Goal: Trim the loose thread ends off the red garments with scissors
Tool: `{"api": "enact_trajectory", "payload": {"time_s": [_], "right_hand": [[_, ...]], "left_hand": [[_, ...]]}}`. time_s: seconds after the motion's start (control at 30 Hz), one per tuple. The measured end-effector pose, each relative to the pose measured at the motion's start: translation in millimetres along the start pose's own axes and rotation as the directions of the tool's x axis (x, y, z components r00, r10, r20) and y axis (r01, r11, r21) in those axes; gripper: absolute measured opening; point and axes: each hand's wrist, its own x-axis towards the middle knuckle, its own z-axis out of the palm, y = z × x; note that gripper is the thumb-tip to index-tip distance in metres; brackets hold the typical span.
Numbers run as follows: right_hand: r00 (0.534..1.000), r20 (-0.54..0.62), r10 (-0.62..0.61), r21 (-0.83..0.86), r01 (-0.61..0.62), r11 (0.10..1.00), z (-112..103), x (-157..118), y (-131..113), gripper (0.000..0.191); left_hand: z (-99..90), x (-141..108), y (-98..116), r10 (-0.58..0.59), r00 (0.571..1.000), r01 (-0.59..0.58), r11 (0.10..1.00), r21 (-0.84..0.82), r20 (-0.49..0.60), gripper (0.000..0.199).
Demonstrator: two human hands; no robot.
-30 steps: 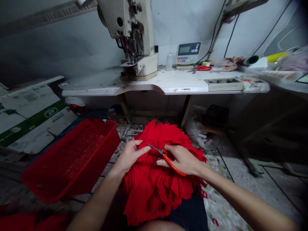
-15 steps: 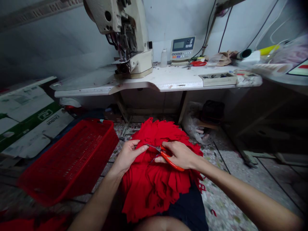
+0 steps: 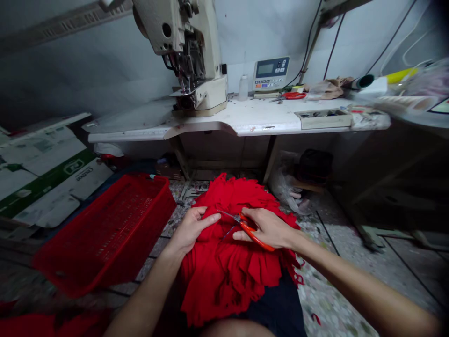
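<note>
A thick heap of red fabric pieces [image 3: 242, 267] with jagged edges lies across my lap. My left hand [image 3: 191, 228] is closed on an edge of the red fabric, thumb laid on top. In my right hand [image 3: 268, 227] is a pair of scissors [image 3: 257, 238] with orange handles. Their blades point left, the tips close to my left thumb, and the lower blade stands apart from the upper one. Whether the tips touch the fabric is too small to tell.
A red plastic basket [image 3: 101, 234] stands on the floor to my left, beside a white and green carton [image 3: 52, 173]. Ahead, a sewing machine [image 3: 196, 56] sits on a white table [image 3: 259, 117] with a control panel [image 3: 270, 72], a bottle [image 3: 243, 87] and other red-handled scissors [image 3: 293, 95].
The whole view has shifted slightly, so everything appears a little further right and lower. Both hands keep nearly the same pose, with the fabric and the scissors still held.
</note>
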Motion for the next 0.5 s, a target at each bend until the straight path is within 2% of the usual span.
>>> {"api": "enact_trajectory", "payload": {"time_s": [0.27, 0.5], "right_hand": [[0.998, 0.041, -0.045, -0.038, 0.047, 0.998, -2.8, 9.7, -9.5, 0.041], [0.999, -0.003, -0.04, -0.023, 0.04, 0.999, 3.8, 16.0, -6.6, 0.046]], "left_hand": [[0.3, -2.0, -0.2, 0.043, 0.995, -0.05, 0.996, 0.072, 0.091, 0.021], [-2.4, -2.4, -6.4, 0.015, 0.997, -0.019, 0.998, 0.061, 0.074, 0.024]]}}
